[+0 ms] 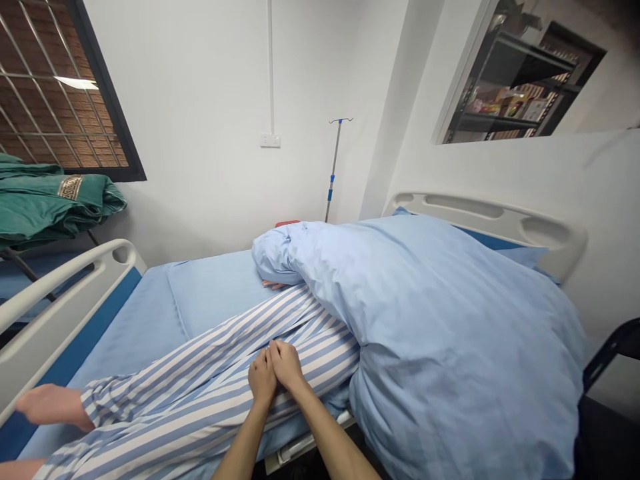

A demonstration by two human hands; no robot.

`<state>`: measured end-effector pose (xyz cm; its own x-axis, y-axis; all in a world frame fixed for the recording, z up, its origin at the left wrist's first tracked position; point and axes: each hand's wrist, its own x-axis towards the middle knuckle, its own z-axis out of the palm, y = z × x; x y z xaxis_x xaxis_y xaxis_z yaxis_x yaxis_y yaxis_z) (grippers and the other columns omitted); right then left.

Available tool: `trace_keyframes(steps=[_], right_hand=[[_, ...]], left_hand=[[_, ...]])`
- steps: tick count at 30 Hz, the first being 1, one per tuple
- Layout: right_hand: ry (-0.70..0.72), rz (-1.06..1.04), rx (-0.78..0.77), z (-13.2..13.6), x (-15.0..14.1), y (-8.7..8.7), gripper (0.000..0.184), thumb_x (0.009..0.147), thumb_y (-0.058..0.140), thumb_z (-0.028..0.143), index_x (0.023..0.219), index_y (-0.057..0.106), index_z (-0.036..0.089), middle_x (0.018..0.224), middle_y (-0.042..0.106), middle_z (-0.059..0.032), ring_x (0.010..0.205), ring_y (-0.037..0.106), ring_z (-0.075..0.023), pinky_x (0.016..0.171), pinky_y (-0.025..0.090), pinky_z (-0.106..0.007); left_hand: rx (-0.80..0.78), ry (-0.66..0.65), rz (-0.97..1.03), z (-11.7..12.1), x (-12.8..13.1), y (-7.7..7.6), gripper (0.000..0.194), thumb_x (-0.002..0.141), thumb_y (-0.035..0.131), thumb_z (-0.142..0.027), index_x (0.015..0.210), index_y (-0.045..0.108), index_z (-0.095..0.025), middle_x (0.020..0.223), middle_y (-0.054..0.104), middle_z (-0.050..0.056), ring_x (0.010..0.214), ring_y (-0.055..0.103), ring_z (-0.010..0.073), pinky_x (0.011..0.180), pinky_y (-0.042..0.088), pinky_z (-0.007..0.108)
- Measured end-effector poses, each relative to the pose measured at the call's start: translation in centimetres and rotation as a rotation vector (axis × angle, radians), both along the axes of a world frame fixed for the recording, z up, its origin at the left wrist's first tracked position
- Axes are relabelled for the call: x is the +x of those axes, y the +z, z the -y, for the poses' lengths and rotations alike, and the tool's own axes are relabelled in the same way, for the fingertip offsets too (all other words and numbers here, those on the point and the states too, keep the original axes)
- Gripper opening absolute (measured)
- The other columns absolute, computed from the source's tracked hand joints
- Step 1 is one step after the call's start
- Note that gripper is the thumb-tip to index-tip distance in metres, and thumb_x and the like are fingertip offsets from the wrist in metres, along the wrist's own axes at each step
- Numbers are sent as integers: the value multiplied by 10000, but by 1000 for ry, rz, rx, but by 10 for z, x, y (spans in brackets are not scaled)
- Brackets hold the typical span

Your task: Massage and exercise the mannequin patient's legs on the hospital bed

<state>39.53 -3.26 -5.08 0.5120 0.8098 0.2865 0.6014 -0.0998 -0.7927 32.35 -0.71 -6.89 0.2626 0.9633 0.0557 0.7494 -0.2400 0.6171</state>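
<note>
On the bed, a lying figure wears blue-and-white striped trousers (200, 373); one bare foot (53, 405) shows at the left. My left hand (262, 377) is closed in a fist on the near trouser leg, around the thigh or knee. Close against it, my right hand (286, 363) is closed too, knuckles up. The undersides of both hands are hidden, so whether they grip the cloth does not show. A light blue quilt (430, 313) covers the upper body, and the figure's fingers (274, 285) peek out below its edge.
The bed has a pale footboard (70, 280) and a headboard (520, 223). Behind it stand a drip pole (335, 167) and a wall socket (270, 141). Green folded cloth (55, 207) lies beneath the barred window (55, 87). A dark chair (607, 400) stands at the right.
</note>
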Motion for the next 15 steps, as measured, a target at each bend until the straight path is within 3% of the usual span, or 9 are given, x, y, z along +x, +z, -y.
trace_keyframes(steps=[4,11,15], right_hand=[[49,137,-62,4,13,9,440,902,306,349,585,562,181,585,598,-23,557,471,-108,548,247,-241],[-55,176,-12,9,14,-15,418,913,286,318,645,577,182,597,611,-26,565,510,-111,562,241,-241],[-40,103,55,9,15,-18,418,904,292,305,606,558,184,565,591,-24,544,497,-113,552,259,-230]], left_hand=[[14,-52,-54,3,3,0,314,878,325,-317,846,616,-204,832,675,72,795,578,186,638,302,259],[27,-36,-122,3,5,-7,336,878,319,-331,928,625,-201,896,676,90,831,586,199,672,325,269],[3,-35,-52,1,9,-5,315,866,341,-339,886,623,-200,897,676,75,831,584,186,674,344,257]])
